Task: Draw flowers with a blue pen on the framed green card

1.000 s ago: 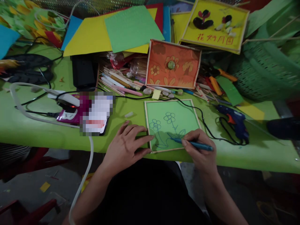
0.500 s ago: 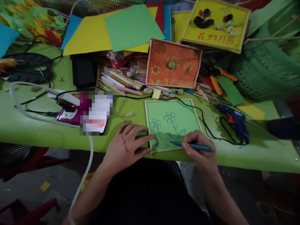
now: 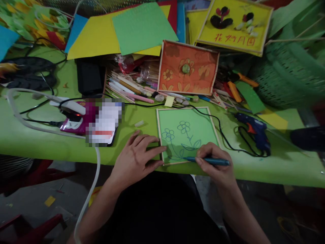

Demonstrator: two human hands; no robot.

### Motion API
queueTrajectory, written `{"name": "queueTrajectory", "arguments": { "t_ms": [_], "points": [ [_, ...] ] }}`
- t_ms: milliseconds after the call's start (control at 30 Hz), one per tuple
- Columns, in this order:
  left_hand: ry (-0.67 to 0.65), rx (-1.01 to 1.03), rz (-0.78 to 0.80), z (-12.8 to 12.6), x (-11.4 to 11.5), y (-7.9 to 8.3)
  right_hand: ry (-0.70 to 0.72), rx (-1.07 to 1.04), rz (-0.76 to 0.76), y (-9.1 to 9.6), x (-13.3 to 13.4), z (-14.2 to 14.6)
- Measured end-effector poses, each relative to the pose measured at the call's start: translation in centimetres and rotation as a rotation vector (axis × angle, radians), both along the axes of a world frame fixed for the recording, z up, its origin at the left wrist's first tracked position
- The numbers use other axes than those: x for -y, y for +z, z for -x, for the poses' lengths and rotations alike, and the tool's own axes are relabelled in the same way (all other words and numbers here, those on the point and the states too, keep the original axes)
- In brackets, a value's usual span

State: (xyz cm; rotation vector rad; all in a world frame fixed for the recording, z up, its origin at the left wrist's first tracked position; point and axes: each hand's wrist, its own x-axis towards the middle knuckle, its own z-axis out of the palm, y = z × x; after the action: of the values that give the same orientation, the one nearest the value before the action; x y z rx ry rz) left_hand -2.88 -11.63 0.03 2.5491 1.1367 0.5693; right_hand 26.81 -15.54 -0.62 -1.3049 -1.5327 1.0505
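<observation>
Left hand (image 3: 137,154): fingers spread, palm down on the green table (image 3: 38,139), index fingertip and thumb touching the near-left corner of the framed green card (image 3: 188,134); apparently a brace, so that the card does not slide under the pen. Right hand (image 3: 215,162): fingers closed in a writing pinch round a blue pen (image 3: 208,160), resting at the card's near-right corner; the pen lies low and nearly level, its tip pointing left onto the card's near margin, just below the drawn stems. Framed green card: flat at the table's near edge, between the two hands and roughly square to the person, probably for easy reach; bears outline flowers with leaves. Black cable (image 3: 222,134): skirts the card's far and right sides toward a blue glue gun (image 3: 251,130), which lies on its side right of the card, apart from the drawing hand. Far side: orange framed card (image 3: 188,69), propped tilted, a pebble at its middle; loose pens and sticks (image 3: 129,88) heaped to its left; coloured paper sheets (image 3: 142,27) overlapped behind; yellow framed picture (image 3: 236,23) far right; green basket (image 3: 279,78) at the right edge.
</observation>
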Motion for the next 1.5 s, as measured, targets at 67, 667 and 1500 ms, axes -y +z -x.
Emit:
{"name": "queueTrajectory", "arguments": {
  "t_ms": [67, 667, 1500],
  "points": [
    [0.004, -0.006, 0.003, -0.02, -0.01, 0.05, -0.031, -0.024, -0.024, 0.00, -0.05, 0.10],
    [0.002, 0.002, -0.011, 0.07, 0.01, -0.13, -0.141, 0.054, -0.080, 0.07, -0.17, 0.53],
    [-0.004, -0.001, -0.026, 0.07, 0.00, -0.18, -0.022, 0.033, -0.018, 0.21, -0.04, 0.17]
  ]
}}
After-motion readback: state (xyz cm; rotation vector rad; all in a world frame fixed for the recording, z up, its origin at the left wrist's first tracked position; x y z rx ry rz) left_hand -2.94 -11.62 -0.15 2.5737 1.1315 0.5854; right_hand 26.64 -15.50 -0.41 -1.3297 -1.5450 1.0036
